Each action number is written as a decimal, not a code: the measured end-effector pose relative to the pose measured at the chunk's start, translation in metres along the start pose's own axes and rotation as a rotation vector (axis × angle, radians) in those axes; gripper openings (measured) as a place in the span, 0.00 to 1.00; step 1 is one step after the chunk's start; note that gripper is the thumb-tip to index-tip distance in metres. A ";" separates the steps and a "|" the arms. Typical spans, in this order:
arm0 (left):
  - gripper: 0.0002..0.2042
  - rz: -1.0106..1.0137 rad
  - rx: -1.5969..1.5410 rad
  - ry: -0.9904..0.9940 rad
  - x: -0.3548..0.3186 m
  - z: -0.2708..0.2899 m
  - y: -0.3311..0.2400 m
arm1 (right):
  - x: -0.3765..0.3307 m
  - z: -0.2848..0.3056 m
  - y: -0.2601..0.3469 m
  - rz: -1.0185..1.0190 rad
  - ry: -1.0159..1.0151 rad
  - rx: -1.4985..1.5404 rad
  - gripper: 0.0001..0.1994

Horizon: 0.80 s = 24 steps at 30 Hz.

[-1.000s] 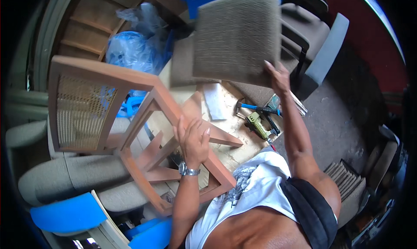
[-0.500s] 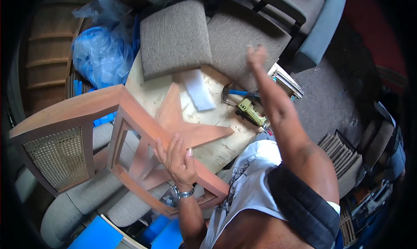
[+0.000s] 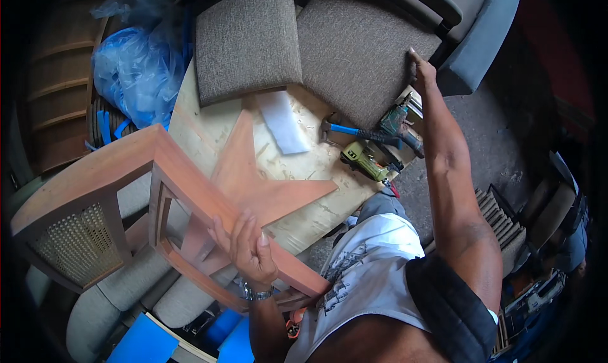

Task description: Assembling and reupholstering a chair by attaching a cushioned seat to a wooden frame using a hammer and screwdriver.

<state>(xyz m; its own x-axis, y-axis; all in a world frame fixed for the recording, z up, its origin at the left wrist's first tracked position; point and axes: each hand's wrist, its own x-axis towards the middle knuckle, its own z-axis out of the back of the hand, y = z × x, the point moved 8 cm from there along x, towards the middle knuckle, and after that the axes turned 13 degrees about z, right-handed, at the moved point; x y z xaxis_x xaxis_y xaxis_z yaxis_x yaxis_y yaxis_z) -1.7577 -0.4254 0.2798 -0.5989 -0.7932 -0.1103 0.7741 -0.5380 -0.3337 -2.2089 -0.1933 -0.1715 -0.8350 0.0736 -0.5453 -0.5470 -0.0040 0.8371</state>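
My left hand [image 3: 252,252] is at the rail of a reddish wooden chair frame [image 3: 183,182], its fingers bent over the wood and thumb apart. The frame lies tilted against my front, with a woven cane panel [image 3: 79,239] at its far left end. On the right, my right hand [image 3: 423,70] grips the edge of a grey-brown upholstered seat pad [image 3: 361,46]; the thumb lies on top and the other fingers are mostly hidden. A second pad [image 3: 247,46] sits beside it on the left. A star-shaped wooden piece [image 3: 263,195] lies behind the frame rail.
On the pale plywood top [image 3: 304,224] are a blue-handled hammer [image 3: 354,132], a green power tool [image 3: 364,160], a teal power tool [image 3: 398,122] and a white foam strip [image 3: 283,122]. Blue plastic bags [image 3: 136,78] stand at the left; a grey padded chair [image 3: 481,40] is at the far right.
My right hand has moved right, from over the right pad to its edge. The teal power tool beside the pad has come into clearer view. My left hand stays at the frame rail.
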 end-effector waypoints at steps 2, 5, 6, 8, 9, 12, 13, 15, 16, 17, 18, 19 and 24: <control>0.17 -0.012 -0.013 -0.007 0.000 0.002 -0.003 | -0.010 -0.010 0.011 -0.045 0.237 0.297 0.30; 0.16 -0.051 -0.051 -0.028 -0.005 0.006 -0.007 | -0.021 -0.003 0.035 0.006 0.224 0.408 0.21; 0.16 -0.066 -0.068 -0.031 -0.012 0.007 -0.008 | -0.036 0.006 0.051 0.060 0.194 0.459 0.21; 0.15 -0.084 -0.066 -0.045 -0.023 0.013 -0.014 | -0.059 0.003 0.065 0.045 0.225 0.444 0.21; 0.14 -0.075 -0.049 -0.070 -0.032 0.019 -0.014 | -0.061 0.001 0.056 0.040 0.259 0.409 0.24; 0.14 -0.059 -0.080 -0.078 -0.056 0.030 -0.004 | -0.134 -0.009 0.094 0.407 0.021 0.370 0.29; 0.15 -0.098 -0.068 -0.090 -0.060 0.031 -0.007 | -0.146 0.009 0.109 0.428 0.008 0.209 0.27; 0.16 -0.112 -0.109 -0.122 -0.060 0.030 0.000 | -0.155 0.044 0.140 0.541 0.048 0.012 0.24; 0.17 -0.119 -0.135 -0.111 -0.062 0.029 0.002 | -0.162 0.063 0.158 0.637 0.091 -0.022 0.23; 0.20 -0.148 -0.222 -0.165 -0.065 0.038 0.004 | -0.199 0.071 0.190 0.719 0.102 0.148 0.21; 0.22 -0.174 -0.305 -0.219 -0.073 0.051 0.009 | -0.249 0.082 0.231 0.785 0.116 0.319 0.20; 0.27 -0.136 -0.413 -0.189 -0.084 0.062 0.017 | -0.272 0.102 0.250 0.734 0.164 0.331 0.19; 0.30 0.013 -0.245 0.270 -0.185 0.079 0.134 | -0.375 0.208 0.324 0.788 0.125 0.448 0.20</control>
<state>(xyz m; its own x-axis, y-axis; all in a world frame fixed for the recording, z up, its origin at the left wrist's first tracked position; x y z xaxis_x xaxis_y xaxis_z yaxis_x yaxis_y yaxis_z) -1.5268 -0.3734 0.3298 -0.6473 -0.6780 -0.3483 0.7294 -0.4183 -0.5413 -2.0611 -0.0149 0.3135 -0.9716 0.1050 0.2120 0.2362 0.3820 0.8935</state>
